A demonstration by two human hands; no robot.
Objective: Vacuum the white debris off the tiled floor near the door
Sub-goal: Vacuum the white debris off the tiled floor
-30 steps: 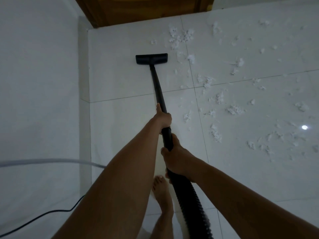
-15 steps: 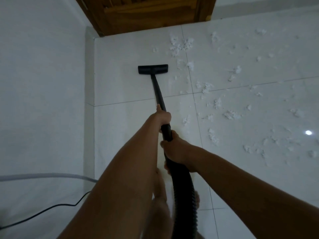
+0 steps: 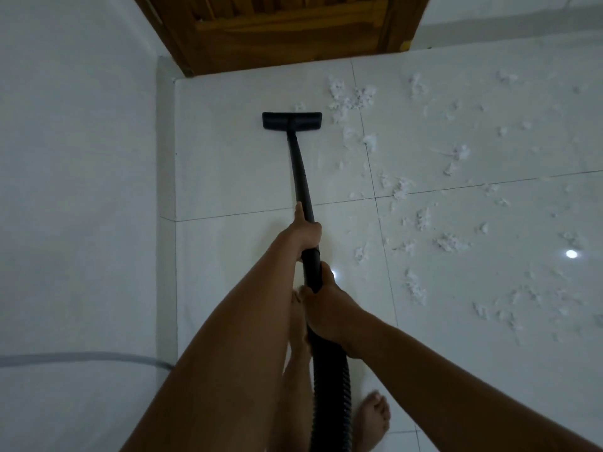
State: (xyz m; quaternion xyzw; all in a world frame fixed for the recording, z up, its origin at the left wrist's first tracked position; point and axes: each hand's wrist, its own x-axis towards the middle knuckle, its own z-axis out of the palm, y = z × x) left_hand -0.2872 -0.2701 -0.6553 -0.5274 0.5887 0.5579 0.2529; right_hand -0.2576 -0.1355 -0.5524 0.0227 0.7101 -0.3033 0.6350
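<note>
- Both hands are clamped on the vacuum. The right hand (image 3: 326, 308) is wrapped round the top end of the black ribbed hose (image 3: 329, 386). The left hand (image 3: 306, 231) grips the black rigid wand (image 3: 300, 171) just ahead of it. They are near each other but not touching.
- One bare foot (image 3: 372, 422) stands on the tile beside the hose, and a grey cord (image 3: 81, 357) runs in from the left edge.
- From the left hand the wand slopes forward over the white glossy tiled floor (image 3: 235, 177) to the flat black floor head (image 3: 292, 120), which lies on the tile short of the door.
- Most of the white fluffy debris (image 3: 352, 96) lies right of the head. The nearest clumps are just beside its right end, and the rest is scattered well apart across the right-hand tiles.
- Farthest off stands the brown wooden door (image 3: 287, 31).
- Judgement: a forward stroke along the left strip is in hand, and most of the mess remains. The next move calls for swinging the head right onto the clumps by the grout line. It should stay flat and move slowly so the tufts are not pushed away.
</note>
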